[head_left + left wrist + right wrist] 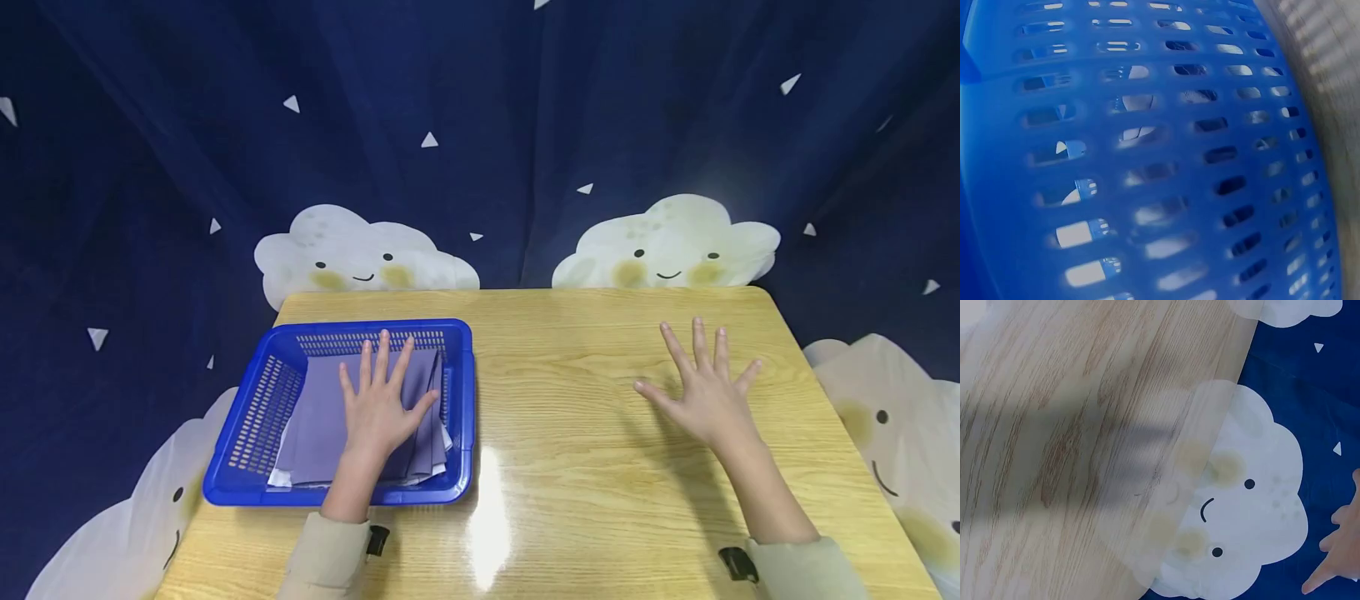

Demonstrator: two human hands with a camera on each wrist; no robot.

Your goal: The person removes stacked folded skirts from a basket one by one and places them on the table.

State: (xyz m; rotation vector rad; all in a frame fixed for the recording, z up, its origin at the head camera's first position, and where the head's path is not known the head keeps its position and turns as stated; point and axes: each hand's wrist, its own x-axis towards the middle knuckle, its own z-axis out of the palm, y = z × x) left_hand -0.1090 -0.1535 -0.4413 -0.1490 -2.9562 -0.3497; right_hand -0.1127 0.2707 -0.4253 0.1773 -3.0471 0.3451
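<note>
In the head view, I see the left hand (pixel 381 408), spread and released, over the blue basket (pixel 466 417) where purple sheets (pixel 318 421) lie; the right hand (pixel 710 402) splays loosely above the table (pixel 562 400). Left wrist: mostly slotted basket wall (pixel 1197 172). Right wrist: fingers (pixel 1319 579) against the curtain (pixel 1322 394).

No words, labels, brands or numbers can be read in any view, whether on the blue basket (pixel 467 392), the purple stack (pixel 315 421) in it or the wooden table (pixel 562 433). The dark blue curtain (pixel 495 142) bears only printed pictures: white clouds (pixel 667 242) with smiling faces, and small white triangles (pixel 429 141).
</note>
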